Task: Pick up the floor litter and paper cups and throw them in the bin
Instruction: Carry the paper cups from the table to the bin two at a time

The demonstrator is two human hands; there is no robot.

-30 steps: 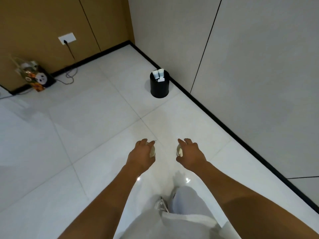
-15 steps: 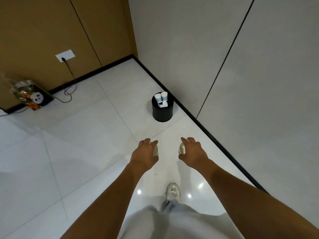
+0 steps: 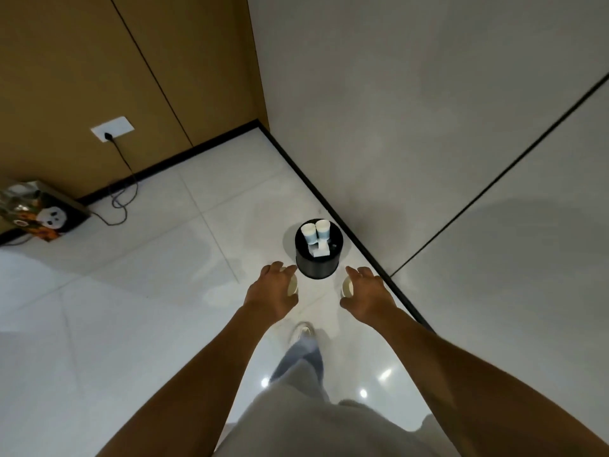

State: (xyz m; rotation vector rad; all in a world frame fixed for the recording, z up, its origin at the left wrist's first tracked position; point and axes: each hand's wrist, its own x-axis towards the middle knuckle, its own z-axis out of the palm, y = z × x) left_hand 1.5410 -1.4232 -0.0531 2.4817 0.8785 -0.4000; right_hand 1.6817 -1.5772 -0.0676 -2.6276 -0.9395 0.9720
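I see no writing I can read anywhere; the printed bag point(image 3: 43, 212) by the left wall shows only a cartoon face. My left hand point(image 3: 272, 291) curls round a paper cup point(image 3: 292, 286), and my right hand point(image 3: 365, 293) curls round a second cup point(image 3: 346, 286), both held just short of the black bin point(image 3: 318, 262). The bin stands on glossy white floor tiles point(image 3: 131, 291) near the corner, beside the grey wall point(image 3: 395, 110), with two cups and white scraps already in it. A cable point(image 3: 127, 179) runs from a socket point(image 3: 112, 128) in the brown wall.
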